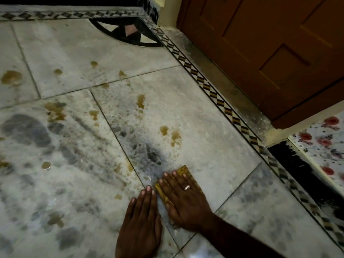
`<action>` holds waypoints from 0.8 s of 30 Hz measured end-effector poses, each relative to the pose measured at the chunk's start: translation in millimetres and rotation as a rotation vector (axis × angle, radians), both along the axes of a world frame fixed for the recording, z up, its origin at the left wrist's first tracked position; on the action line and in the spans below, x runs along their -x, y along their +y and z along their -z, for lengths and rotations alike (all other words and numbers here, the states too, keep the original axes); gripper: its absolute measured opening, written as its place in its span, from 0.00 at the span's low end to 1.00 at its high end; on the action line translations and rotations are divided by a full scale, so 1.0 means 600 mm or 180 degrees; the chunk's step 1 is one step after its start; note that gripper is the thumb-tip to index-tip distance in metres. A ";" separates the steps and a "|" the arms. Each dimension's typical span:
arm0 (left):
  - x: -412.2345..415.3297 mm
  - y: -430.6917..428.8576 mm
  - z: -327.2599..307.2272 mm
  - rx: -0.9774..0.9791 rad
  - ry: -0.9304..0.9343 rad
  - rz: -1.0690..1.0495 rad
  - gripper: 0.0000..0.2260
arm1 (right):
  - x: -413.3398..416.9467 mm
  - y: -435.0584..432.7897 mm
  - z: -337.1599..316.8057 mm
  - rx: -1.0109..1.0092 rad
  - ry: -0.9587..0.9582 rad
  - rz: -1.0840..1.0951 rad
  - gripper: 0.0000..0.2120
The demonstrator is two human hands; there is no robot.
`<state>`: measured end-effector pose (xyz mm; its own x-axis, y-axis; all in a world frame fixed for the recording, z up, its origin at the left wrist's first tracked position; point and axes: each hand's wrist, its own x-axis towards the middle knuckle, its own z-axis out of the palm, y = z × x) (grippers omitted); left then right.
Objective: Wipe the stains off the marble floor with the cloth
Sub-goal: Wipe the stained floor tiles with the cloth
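While the marble floor point(195, 112) carries brown stains point(140, 101) scattered well away toward its far corner, your small cloth point(186, 169) may, I judge, load up and smear them instead of lifting them. The cloth lies by a tile joint, well inside the patterned border edge. Your right hand point(186, 200) presses it flat with straight fingers, and your left hand point(141, 226) rests flat on the floor just beside it.

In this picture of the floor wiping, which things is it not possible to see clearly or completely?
1. Cloth: head view, mostly under the right hand; its full shape and dirtiness are hidden.
2. Marble floor beneath the cloth: covered, so any stain there is unseen.
3. Left hand: wrist cut off by the bottom edge.
4. Door: cut off by the top and right edges.
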<state>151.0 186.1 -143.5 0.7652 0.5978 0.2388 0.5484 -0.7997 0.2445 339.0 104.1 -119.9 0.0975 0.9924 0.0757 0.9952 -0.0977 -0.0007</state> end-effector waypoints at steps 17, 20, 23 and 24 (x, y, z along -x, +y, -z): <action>-0.003 0.014 -0.038 0.0973 0.0588 0.0136 0.30 | -0.031 0.021 -0.033 0.0784 -0.0183 -0.0421 0.33; -0.010 0.011 -0.023 0.0727 0.0488 0.0078 0.29 | -0.029 0.019 -0.033 0.0399 -0.0184 -0.0464 0.32; -0.008 0.013 -0.016 0.0577 0.0425 0.0038 0.27 | -0.024 0.018 -0.024 0.0302 -0.0292 -0.0457 0.31; -0.007 0.013 -0.016 0.0500 0.0362 0.0039 0.27 | -0.022 0.017 -0.017 0.0285 -0.0323 -0.0463 0.30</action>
<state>155.3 193.9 -134.2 0.7894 0.6115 0.0547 0.5702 -0.7633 0.3039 352.2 114.1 -109.6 -0.0509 0.9986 -0.0114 0.9934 0.0518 0.1025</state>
